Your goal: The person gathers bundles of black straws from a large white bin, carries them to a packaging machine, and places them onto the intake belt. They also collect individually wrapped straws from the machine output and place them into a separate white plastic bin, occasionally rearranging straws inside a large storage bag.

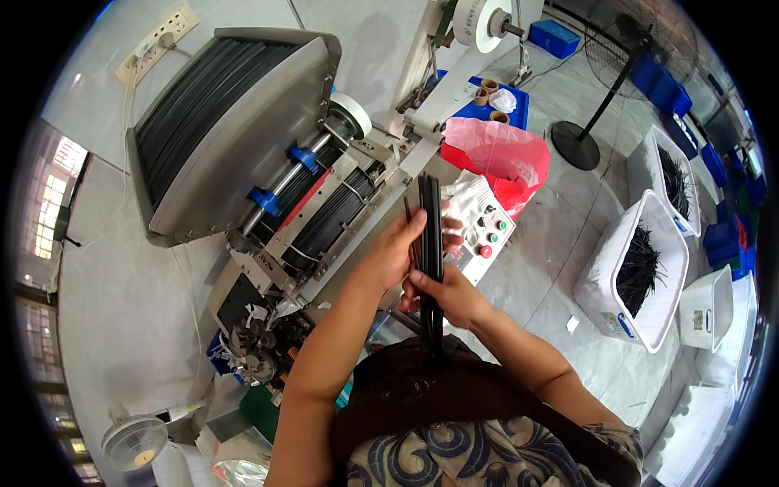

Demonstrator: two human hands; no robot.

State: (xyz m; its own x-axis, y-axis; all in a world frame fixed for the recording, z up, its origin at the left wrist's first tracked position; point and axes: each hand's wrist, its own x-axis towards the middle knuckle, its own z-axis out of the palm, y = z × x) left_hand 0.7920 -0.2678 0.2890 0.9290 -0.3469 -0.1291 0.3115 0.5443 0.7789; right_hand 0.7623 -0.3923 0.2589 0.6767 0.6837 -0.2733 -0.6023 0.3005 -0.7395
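A bundle of long, thin black straw-like sticks (430, 243) is in front of my body, its far end pointing up toward the machine. My left hand (395, 250) is closed round its upper part, thumb on top and fingertips showing past the far side. Lower down, my right hand (454, 297) grips the same bundle with the thumb across it. One stick stands slightly apart at the left of the bundle. Just beyond my hands is the machine's feed section (337, 215), where more black sticks lie; above it a metal hopper (235, 138) is filled with them.
A control panel (495, 231) with buttons and a white glove (471, 195) sits beyond my right hand. Further off are a red plastic bag (507, 162), a paper roll (479, 23) and a standing fan (576, 144). White bins (596, 276) with black sticks stand at right.
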